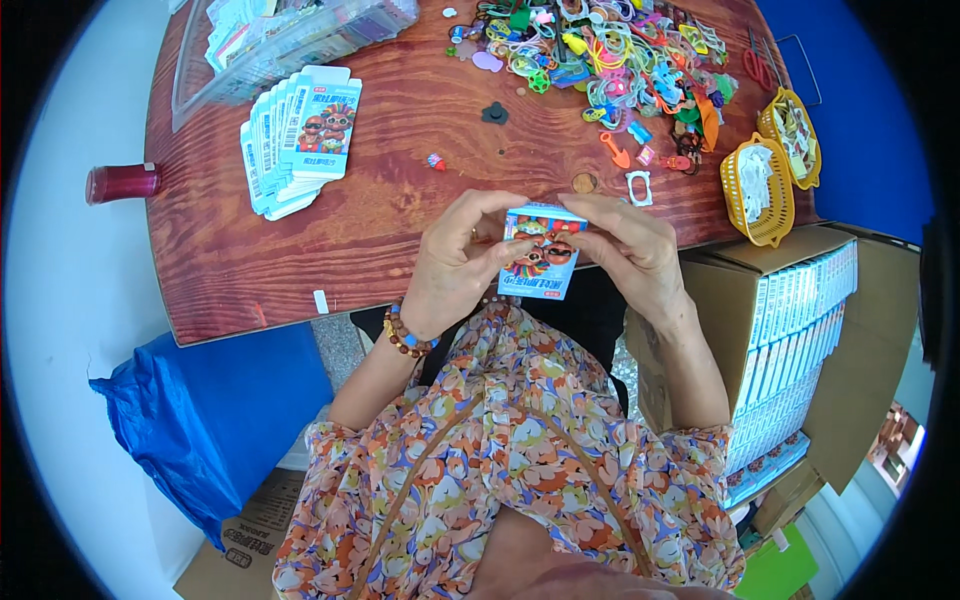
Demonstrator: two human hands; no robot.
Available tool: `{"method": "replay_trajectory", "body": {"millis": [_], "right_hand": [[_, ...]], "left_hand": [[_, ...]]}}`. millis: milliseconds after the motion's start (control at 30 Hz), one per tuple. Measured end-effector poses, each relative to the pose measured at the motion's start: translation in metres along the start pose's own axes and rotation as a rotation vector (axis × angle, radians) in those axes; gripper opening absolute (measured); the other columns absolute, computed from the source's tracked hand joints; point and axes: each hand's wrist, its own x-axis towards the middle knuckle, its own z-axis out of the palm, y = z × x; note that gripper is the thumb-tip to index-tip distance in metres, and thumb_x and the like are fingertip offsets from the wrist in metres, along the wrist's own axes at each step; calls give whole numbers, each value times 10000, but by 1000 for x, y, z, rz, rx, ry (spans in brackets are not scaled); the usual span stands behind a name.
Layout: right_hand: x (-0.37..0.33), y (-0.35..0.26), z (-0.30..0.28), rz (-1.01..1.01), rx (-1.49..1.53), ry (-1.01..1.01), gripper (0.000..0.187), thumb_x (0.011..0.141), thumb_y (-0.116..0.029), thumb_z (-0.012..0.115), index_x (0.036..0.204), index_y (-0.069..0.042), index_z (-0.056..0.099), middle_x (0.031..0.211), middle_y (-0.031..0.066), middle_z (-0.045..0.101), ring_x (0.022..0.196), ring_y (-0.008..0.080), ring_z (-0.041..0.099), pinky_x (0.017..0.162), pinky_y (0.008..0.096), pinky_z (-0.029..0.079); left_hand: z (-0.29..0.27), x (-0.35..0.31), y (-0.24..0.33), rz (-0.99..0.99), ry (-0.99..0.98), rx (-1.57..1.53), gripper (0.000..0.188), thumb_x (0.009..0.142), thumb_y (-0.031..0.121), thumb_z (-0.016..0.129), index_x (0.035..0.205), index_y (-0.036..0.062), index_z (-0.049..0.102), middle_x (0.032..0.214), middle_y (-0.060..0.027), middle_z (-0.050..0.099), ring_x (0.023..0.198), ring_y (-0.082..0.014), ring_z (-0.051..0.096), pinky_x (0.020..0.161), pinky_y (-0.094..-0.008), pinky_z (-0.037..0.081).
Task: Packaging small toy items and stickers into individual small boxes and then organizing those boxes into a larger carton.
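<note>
Between my two hands, just past the table's near edge, is a small light-blue cardboard box (532, 283) printed with cartoon figures. My left hand (462, 262) pinches its left side, thumb on the front face. From the other side my right hand (630, 258) grips it, fingers at the top edge and thumb on the front. The print appears upside down to me. A fanned stack of flat blue-and-white cartons (300, 140) with the same print lies on the table to the left. Whether anything is inside the held box cannot be seen.
A heap of small colourful trinkets (620, 60) covers the far right of the reddish wooden table (400, 220). Two yellow baskets (760, 205) sit at its right edge. Below stands an open carton (790, 350) packed with boxes. A clear bin (290, 60) and red jar (122, 184) are left.
</note>
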Motion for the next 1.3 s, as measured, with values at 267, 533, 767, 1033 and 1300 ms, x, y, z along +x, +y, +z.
{"method": "replay_trajectory", "body": {"millis": [267, 533, 767, 1033, 1300], "right_hand": [[-2, 17, -12, -113, 141, -61, 256, 832, 46, 694, 1083, 3, 721, 1154, 160, 682, 1021, 201, 678, 796, 298, 583], [-5, 12, -6, -161, 139, 61, 297, 808, 31, 719, 1104, 5, 715, 1142, 147, 695, 1076, 240, 667, 867, 327, 554], [-6, 14, -23, -142, 236, -120, 295, 821, 29, 711, 1115, 15, 699, 1158, 161, 684, 1078, 245, 664, 858, 335, 560], [-24, -2, -3, 233, 317, -42, 235, 926, -131, 667, 1121, -9, 619, 942, 96, 675, 915, 161, 669, 774, 332, 518], [-131, -34, -172, 270, -292, 969, 172, 974, -42, 574, 1122, 22, 635, 973, 49, 692, 914, 104, 646, 804, 270, 528]], "left_hand": [[1, 6, 9, 210, -128, 326, 357, 874, -30, 691, 1220, 45, 653, 1029, -48, 572, 898, -129, 640, 740, -268, 557], [8, 5, 13, 117, -47, 17, 379, 874, -26, 693, 1240, 55, 645, 1028, -55, 562, 918, -129, 630, 765, -265, 553], [-3, 3, 8, 81, -218, 187, 381, 897, -75, 645, 1269, -18, 591, 1111, -61, 523, 1029, -137, 587, 893, -291, 506], [19, 2, 12, 319, 15, 313, 346, 849, -84, 676, 1186, -10, 645, 1067, -98, 591, 937, -173, 599, 801, -285, 500], [35, 21, 15, 154, -174, 55, 522, 950, -30, 572, 1443, -17, 402, 1217, -141, 587, 1104, -231, 642, 951, -345, 523]]}}
